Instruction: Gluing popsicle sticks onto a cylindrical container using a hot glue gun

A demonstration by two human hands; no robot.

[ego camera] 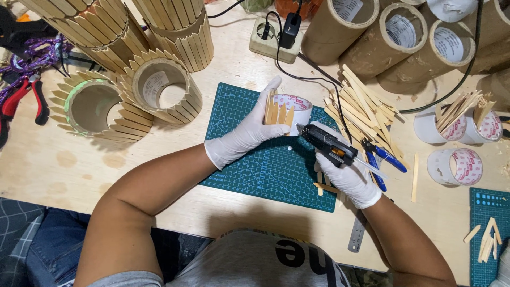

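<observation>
— Two gloved hands over the green cutting mat (255, 159). What does each grip hold?

— The left hand (249, 133) is closed around a white tape roll (295, 111), fingers over its top and thumb at its near side. Short wooden sticks (277, 113) stand against the roll's outer wall, right under those fingers.

— And the other one?

— The right hand (348, 178) is clenched on a black glue gun (326, 144). The nozzle points toward the left grip and sits just beside the roll's lower edge; whether it touches, I cannot tell.

— What lies around the right grip?

— Beyond it, a loose pile of wooden sticks (364, 109) on the table (64, 165). Just to its outer side, blue-handled cutters (380, 159). One stick pokes out beneath the palm, and a steel ruler (357, 234) lies nearer the body.

— And past the left grip?

— Well apart on its outer side, two cardboard rings clad in sticks (127, 98), lying open end up. Beyond both grips, a power strip (271, 40) with a black plug, its cable running down toward the gun.
</observation>
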